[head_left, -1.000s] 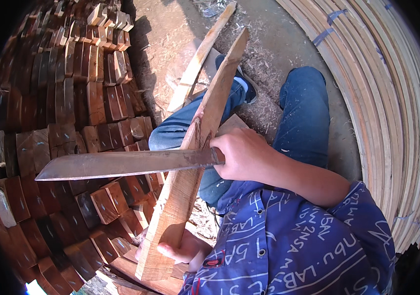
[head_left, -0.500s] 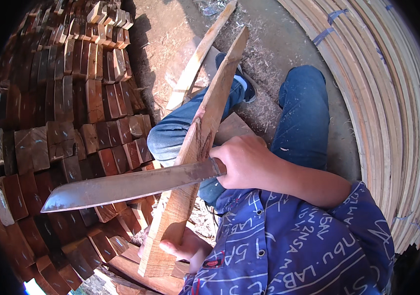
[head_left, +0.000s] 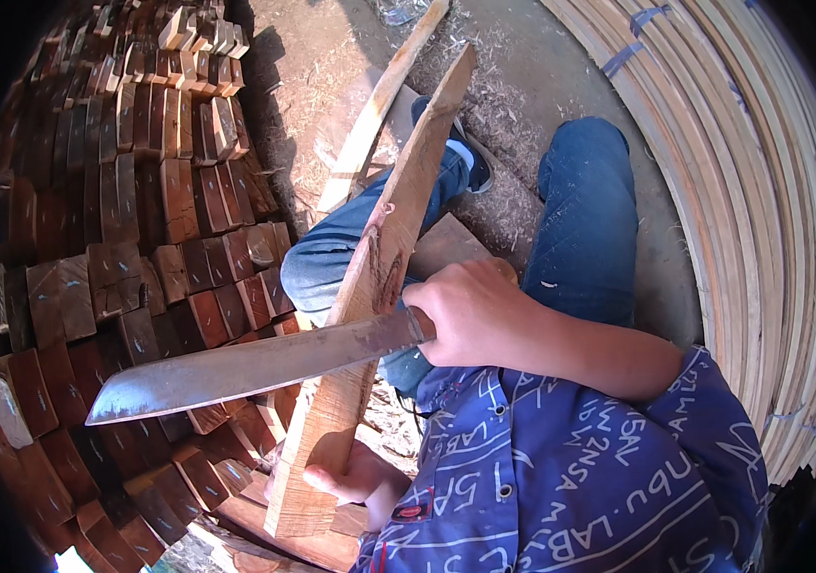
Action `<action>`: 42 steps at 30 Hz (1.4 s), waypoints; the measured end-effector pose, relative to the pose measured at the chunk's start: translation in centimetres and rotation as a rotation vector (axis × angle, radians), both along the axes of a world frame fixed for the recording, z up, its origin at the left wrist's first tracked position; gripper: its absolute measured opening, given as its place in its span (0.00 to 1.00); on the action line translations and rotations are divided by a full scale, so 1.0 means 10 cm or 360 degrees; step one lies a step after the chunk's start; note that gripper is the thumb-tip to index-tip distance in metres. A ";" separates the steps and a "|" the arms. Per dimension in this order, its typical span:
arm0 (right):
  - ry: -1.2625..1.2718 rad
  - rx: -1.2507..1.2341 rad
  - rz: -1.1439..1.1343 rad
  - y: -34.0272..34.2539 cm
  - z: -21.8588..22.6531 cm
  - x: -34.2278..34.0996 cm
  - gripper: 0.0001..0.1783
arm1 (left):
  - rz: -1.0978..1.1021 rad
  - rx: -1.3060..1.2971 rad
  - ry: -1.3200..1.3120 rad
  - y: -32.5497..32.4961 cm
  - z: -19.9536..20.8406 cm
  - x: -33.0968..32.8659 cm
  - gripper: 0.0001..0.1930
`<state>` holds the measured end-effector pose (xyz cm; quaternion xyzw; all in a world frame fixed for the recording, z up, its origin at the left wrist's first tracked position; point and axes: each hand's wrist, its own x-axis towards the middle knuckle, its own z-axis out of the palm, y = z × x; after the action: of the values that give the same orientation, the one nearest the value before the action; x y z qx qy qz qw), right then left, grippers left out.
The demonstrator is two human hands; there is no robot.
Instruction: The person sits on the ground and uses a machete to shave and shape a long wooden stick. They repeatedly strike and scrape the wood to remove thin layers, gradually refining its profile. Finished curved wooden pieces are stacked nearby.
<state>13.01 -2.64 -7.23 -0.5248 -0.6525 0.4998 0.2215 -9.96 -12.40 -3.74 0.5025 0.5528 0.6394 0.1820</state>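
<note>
My right hand (head_left: 473, 310) is closed round the handle of a machete (head_left: 255, 368), its broad grey blade pointing left. The blade lies across a long wooden plank (head_left: 322, 420) in the view; whether it touches the wood I cannot tell. Near its lower end, my left hand (head_left: 362, 475) grips the plank, thumb on the near face and the other fingers mostly hidden behind. The plank slants away from me to the upper right, over my left leg, with a rough, splintered notch partway along its edge.
Stacked wood blocks (head_left: 121, 296) fill the left side. Long thin slats (head_left: 714, 172), bound with blue straps, curve along the right. A second wood strip (head_left: 375, 119) lies ahead on ground strewn with shavings. Between my knees is a wooden block (head_left: 451, 248).
The machete's tip has dropped slightly and shifted a little to the right. Both hands keep their grips, and the plank has barely moved.
</note>
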 end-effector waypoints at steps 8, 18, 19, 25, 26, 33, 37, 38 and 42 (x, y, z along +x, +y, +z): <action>-0.0243 -0.0163 -0.0326 0.15 -0.62 0.19 0.08 | 0.0034 0.0130 -0.0083 -0.07 -0.30 -0.43 0.20; -0.0232 -0.0232 -0.0337 0.16 -0.71 0.21 0.11 | 0.0081 0.0154 -0.0079 -0.07 -0.23 -0.41 0.13; -0.0280 -0.0429 -0.0263 0.24 -0.82 0.35 0.12 | 0.0130 0.0153 -0.0074 -0.02 -0.23 -0.36 0.15; -0.0051 -0.0227 -0.0110 0.15 -0.24 0.05 0.11 | 0.0219 0.0105 -0.0058 -0.09 -0.34 -0.36 0.21; 0.0012 -0.0148 0.0034 0.13 -0.03 -0.01 0.10 | 0.0238 0.0134 -0.0093 -0.06 -0.27 -0.22 0.20; -0.0428 -0.0368 -0.0319 0.33 -0.91 0.35 0.13 | 0.0072 0.0249 0.0253 -0.09 -0.26 -0.25 0.19; -0.0443 -0.0681 -0.0583 0.58 -1.32 0.61 0.13 | -0.0043 0.0196 0.0186 -0.11 -0.33 -0.49 0.20; -0.0389 -0.0677 -0.0574 0.56 -1.31 0.56 0.13 | 0.0030 0.0210 0.0075 -0.07 -0.27 -0.32 0.20; -0.0068 -0.0283 -0.0369 0.43 -0.76 0.15 0.13 | 0.0089 0.0143 -0.0108 0.08 -0.12 -0.18 0.18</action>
<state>14.49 1.68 -14.79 -0.6247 -0.5453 0.5153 0.2164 -11.77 -11.59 -4.94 0.4725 0.5309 0.6851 0.1599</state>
